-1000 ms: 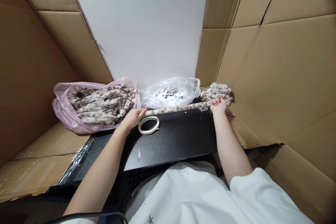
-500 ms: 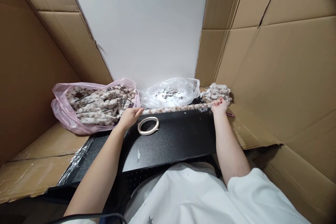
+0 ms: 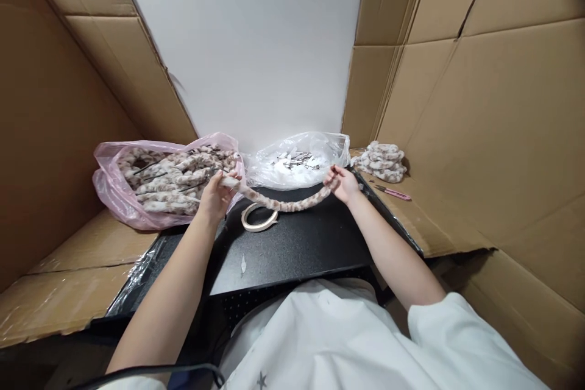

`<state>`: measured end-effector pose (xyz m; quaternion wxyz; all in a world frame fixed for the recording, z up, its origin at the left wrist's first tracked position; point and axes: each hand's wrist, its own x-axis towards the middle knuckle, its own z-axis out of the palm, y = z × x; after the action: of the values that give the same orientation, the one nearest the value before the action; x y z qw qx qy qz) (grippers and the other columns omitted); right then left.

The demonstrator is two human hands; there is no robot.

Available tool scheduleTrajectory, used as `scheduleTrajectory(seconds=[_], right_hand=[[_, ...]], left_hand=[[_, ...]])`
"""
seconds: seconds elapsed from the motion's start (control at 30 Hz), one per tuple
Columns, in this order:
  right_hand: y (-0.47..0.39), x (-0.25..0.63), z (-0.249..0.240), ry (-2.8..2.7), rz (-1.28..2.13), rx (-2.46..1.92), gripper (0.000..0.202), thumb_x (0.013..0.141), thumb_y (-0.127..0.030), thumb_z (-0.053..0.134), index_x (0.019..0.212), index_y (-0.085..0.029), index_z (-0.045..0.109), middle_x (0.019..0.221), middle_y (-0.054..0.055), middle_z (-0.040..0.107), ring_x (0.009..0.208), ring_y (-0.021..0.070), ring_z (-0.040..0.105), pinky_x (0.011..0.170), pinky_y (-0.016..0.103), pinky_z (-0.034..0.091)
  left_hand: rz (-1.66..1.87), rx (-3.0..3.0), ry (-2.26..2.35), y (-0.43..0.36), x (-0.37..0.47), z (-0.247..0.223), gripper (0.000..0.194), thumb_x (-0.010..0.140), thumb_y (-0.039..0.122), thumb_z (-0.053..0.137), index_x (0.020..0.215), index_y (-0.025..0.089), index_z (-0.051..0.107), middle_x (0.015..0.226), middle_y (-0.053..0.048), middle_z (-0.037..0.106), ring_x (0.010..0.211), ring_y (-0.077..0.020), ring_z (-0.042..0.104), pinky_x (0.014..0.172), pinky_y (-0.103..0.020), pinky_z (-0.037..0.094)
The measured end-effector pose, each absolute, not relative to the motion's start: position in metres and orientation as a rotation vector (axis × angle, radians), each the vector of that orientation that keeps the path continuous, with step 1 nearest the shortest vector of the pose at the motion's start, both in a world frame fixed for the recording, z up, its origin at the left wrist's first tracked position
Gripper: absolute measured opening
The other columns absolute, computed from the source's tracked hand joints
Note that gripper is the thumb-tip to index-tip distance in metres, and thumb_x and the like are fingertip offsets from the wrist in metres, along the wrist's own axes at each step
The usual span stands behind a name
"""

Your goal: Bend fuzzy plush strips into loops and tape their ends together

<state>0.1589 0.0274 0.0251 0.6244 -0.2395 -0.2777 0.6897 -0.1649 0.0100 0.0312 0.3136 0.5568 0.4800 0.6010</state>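
A fluffy white and brown strip hangs in a shallow curve between my hands, above the black table. My left hand grips its left end beside the pink bag, which is full of similar fluffy pieces with dark thin strands. The right end is held in the fingers of my right hand, in front of the clear plastic bag. Below the strip, a roll of cream tape lies flat, its rear edge close under the strip.
At the right, a bundle of fluffy strips rests on cardboard, with a pink cutter in front of it. Tall cardboard panels stand on both sides. A white scrap lies near the table's front.
My right hand has moved left, toward my left hand, uncovering the pink cutter. The strip has gone from stretched straight to sagging. My left hand has turned and shifted slightly left.
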Motion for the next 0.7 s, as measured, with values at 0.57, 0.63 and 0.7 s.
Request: scheduleTrajectory(seconds=[0.57,0.63,0.7], right_hand=[[-0.037,0.058,0.059,-2.019,0.375,-0.932,0.013,0.082,-0.024,0.062,0.085,-0.023,0.074,0.101,0.006,0.056,0.106,0.0259,0.045,0.099,0.046,0.035],[-0.052,0.07,0.064,-1.929,0.491,-0.917,0.014,0.082,-0.023,0.061,0.089,-0.023,0.073,0.103,0.006,0.057,0.108,0.0253,0.046,0.101,0.044,0.034],[-0.081,0.085,0.07,-1.809,0.788,-0.833,0.02,0.082,-0.028,0.061,0.099,-0.025,0.07,0.11,0.006,0.059,0.112,0.0251,0.048,0.101,0.044,0.035]], left_hand=[[0.894,1.332,0.671,-0.036,-0.104,0.021,0.048,0.062,0.061,0.071,0.07,0.015,0.059,0.064,-0.004,0.06,0.063,-0.0177,0.057,0.06,-0.03,0.047],[0.902,1.306,0.647,-0.036,-0.102,0.021,0.044,0.065,0.058,0.07,0.066,0.016,0.057,0.063,-0.003,0.058,0.06,-0.0158,0.055,0.057,-0.029,0.046],[0.969,1.26,0.683,-0.033,-0.102,0.02,0.042,0.071,0.056,0.067,0.064,0.016,0.055,0.061,-0.002,0.056,0.054,-0.0132,0.052,0.052,-0.027,0.044]])
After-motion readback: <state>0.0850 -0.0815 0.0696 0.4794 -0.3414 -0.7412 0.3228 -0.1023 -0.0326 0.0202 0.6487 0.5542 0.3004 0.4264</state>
